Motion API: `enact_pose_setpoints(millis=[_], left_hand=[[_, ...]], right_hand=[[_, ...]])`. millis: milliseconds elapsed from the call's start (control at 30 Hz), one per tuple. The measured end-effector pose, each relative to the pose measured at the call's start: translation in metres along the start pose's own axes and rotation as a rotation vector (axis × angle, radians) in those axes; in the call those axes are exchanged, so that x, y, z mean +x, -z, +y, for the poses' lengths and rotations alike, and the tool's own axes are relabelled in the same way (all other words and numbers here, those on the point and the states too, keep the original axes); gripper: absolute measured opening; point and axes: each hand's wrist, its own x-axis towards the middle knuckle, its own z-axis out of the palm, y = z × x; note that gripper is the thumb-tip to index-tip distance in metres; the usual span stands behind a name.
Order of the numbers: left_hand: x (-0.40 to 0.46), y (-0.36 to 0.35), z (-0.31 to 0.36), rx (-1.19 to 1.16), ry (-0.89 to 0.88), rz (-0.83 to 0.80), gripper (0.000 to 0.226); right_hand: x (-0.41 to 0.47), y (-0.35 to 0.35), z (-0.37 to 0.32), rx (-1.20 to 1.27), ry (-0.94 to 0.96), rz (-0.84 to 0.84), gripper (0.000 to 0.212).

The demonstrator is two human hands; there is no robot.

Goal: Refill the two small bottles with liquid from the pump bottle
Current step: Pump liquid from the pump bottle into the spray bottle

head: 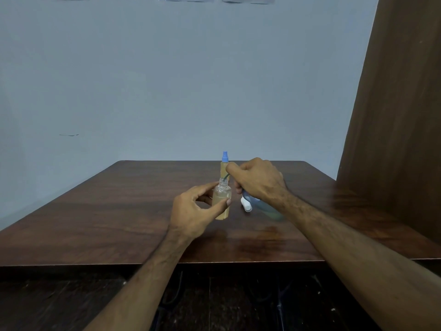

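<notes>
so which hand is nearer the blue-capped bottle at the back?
Right. The right hand is curled round the pump bottle, knuckles right beside the blue-capped bottle. The left hand sits lower and nearer the person, holding the open small bottle.

Wooden table [119,211] under capped bottle [224,167]

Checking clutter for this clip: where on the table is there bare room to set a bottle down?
Bare wood spans the table left of the left hand, plus the near strip under both forearms. Crowded: centre, where the open bottle, capped bottle, white cap and right hand cluster.
</notes>
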Motion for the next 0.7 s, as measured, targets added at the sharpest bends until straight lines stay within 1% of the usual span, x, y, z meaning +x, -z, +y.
enact_pose_setpoints(millis=[133, 333, 467, 700], left_hand=[[-0.0001, 0.0012, -0.0004, 0.001, 0.005, -0.016, 0.044], [-0.0002, 0.0016, 0.0038, 0.001, 0.005, -0.016, 0.046], [-0.0009, 0.0025, 0.0044, 0.007, 0.004, -0.028, 0.047], [0.0001, 0.0031, 0.0027, 0.012, 0.005, -0.03, 0.047]], right_hand=[[0.0008, 0.0034, -0.0017, 0.007, 0.001, -0.025, 0.044], [0.0022, 0.004, 0.0012, 0.019, -0.021, -0.08, 0.052], [0.0038, 0.005, 0.001, 0.006, -0.003, -0.067, 0.048], [0.0046, 0.0073, -0.0017, -0.026, 0.044, -0.034, 0.058]])
